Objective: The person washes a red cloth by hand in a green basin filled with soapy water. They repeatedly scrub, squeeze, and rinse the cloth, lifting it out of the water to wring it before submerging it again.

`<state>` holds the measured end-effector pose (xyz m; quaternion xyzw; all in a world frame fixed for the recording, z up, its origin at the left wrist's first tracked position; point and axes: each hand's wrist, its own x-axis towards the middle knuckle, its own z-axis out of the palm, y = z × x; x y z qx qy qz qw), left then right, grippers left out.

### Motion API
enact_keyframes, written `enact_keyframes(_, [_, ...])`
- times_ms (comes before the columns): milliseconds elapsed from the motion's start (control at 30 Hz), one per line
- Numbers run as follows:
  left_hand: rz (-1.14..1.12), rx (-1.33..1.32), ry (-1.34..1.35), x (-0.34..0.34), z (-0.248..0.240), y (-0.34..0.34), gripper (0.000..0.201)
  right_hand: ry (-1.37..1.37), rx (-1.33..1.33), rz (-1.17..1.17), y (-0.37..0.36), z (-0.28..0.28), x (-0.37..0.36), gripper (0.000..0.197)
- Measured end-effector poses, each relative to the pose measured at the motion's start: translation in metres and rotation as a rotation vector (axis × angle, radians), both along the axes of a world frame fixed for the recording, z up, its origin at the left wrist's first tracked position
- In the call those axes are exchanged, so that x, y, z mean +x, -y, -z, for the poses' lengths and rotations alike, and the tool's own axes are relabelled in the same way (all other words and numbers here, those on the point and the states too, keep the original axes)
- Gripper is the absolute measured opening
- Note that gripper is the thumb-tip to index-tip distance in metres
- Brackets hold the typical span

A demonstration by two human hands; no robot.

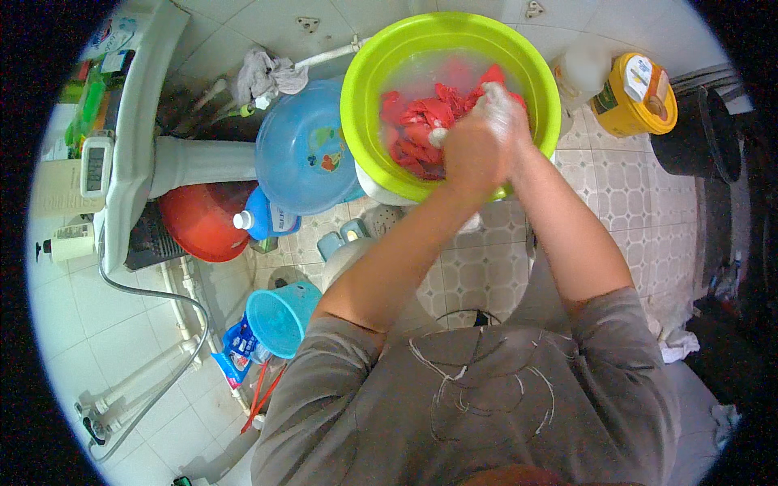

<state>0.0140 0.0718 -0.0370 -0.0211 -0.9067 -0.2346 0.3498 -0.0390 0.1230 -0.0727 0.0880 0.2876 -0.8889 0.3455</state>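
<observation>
Red wet cloth (417,134) lies bunched in cloudy, sudsy water inside a lime-green basin (369,154). Over the basin's right half, my left hand (476,152) and my right hand (504,115) are pressed close together. Both are closed on the red cloth, part of which sticks out beyond them. White suds cover the back of my right hand. Motion blurs my left hand, and its fingertips are hidden in the folds.
Left of the basin stand a clear blue tub (296,154), a blue bottle (267,217), a red basin (203,227) and a turquoise bucket (279,316). A white sink (142,105) is farther left. To the right are a yellow bucket (628,109) and a black bin (689,142).
</observation>
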Motion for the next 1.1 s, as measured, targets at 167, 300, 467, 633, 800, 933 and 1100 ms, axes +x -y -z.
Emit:
enact_keyframes(167, [-0.323, 0.503, 0.320, -0.016, 0.016, 0.049, 0.035, -0.126, 0.289, -0.153, 0.016, -0.033, 0.028, 0.021])
enact_keyframes(300, [-0.176, 1.397, 0.097, -0.025, 0.011, 0.072, 0.034, 0.022, 0.122, -0.190, 0.004, -0.058, -0.002, 0.022])
enact_keyframes(467, [0.361, 2.034, -0.021, -0.022, -0.002, 0.083, 0.025, -0.249, 0.192, -0.121, -0.025, -0.072, -0.031, 0.024])
enact_keyframes(633, [0.489, 1.854, 0.015, -0.024, 0.004, 0.082, 0.024, -0.276, 0.176, 0.075, -0.028, -0.062, -0.037, 0.022])
enact_keyframes(800, [0.651, 1.861, 0.167, -0.019, -0.015, 0.069, 0.027, -0.239, 0.119, 0.152, -0.027, -0.064, -0.038, 0.017])
enact_keyframes(933, [0.456, 1.554, 0.378, -0.021, 0.000, 0.069, 0.029, -0.347, 0.144, 0.193, -0.026, -0.060, -0.040, 0.021])
enact_keyframes(1100, [0.006, 1.385, 0.085, -0.023, 0.001, 0.073, 0.018, -0.519, 0.484, 0.378, -0.025, -0.053, -0.047, 0.023])
